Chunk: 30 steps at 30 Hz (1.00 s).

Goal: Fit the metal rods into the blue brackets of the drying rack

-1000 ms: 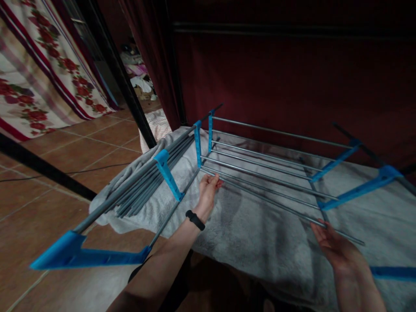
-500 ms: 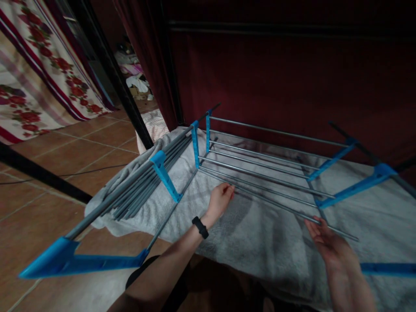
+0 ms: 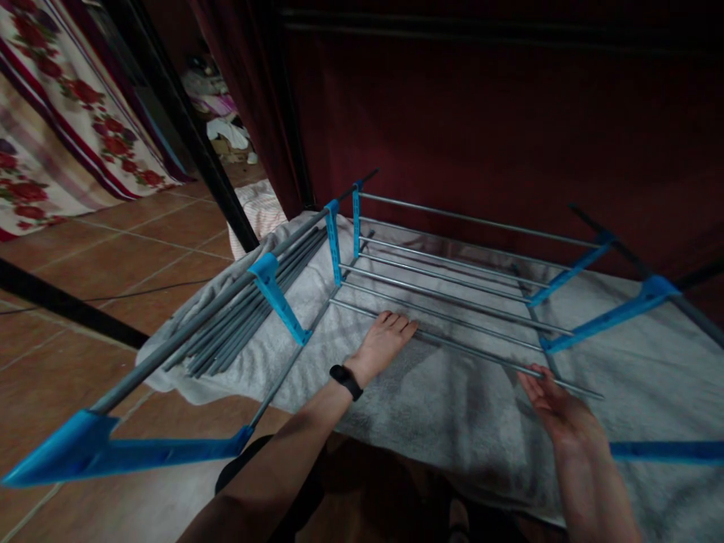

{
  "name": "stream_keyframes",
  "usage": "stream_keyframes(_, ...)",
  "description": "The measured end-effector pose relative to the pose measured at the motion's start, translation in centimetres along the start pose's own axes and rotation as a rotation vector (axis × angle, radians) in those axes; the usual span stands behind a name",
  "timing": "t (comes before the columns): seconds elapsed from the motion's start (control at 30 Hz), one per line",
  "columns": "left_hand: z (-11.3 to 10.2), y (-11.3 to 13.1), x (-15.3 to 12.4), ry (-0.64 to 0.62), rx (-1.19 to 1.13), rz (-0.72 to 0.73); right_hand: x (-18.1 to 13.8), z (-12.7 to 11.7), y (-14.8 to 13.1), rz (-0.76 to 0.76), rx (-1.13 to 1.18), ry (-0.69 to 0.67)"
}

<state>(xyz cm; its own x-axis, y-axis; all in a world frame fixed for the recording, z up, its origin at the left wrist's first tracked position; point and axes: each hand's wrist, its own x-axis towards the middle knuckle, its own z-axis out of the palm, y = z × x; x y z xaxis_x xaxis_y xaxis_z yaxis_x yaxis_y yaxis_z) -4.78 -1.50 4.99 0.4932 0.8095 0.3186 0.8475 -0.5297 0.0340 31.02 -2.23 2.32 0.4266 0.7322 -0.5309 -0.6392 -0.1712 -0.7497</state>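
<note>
A folding drying rack [image 3: 452, 264] with grey metal rods and blue plastic joints lies on a pale fluffy towel [image 3: 430, 407]. My left hand [image 3: 381, 343], with a black band on the wrist, rests flat with its fingers stretched over the nearest rod [image 3: 469, 351]. My right hand [image 3: 557, 411] is palm up farther right, its fingertips touching the same rod near its free end. Neither hand is wrapped round anything. The rack's left wing [image 3: 249, 309] is folded up, with its rods bunched together.
A long blue bar [image 3: 130, 452] of the rack juts out at the lower left over the brown tiled floor [image 3: 113, 256]. A dark red curtain [image 3: 480, 113] hangs behind. A black post [image 3: 186, 128] and a floral cloth [image 3: 50, 113] stand at the left.
My left hand has slid right along the nearest rod and flattened out. My right hand has moved slightly left and up along the rod. The view has shifted a little to the right.
</note>
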Motion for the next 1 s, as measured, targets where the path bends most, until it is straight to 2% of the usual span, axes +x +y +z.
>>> stream_keyframes(0.23, 0.4, 0.1, 0.1, -0.002, -0.042, 0.022, -0.2, 0.4, -0.7, 0.084, -0.017, 0.043)
stream_keyframes(0.47, 0.6, 0.0, 0.3, 0.006, -0.147, 0.0, 1.0, -1.1, -1.3, 0.017, -0.028, 0.025)
stream_keyframes(0.7, 0.9, -0.9, 0.1, -0.041, -0.011, 0.059, 1.4, -1.4, -1.9, -0.054, 0.054, 0.034)
stream_keyframes(1.0, 2.1, -2.7, 0.2, 0.164, -0.063, 0.066, -0.4, 1.2, -1.5, -0.139, 0.275, -0.001)
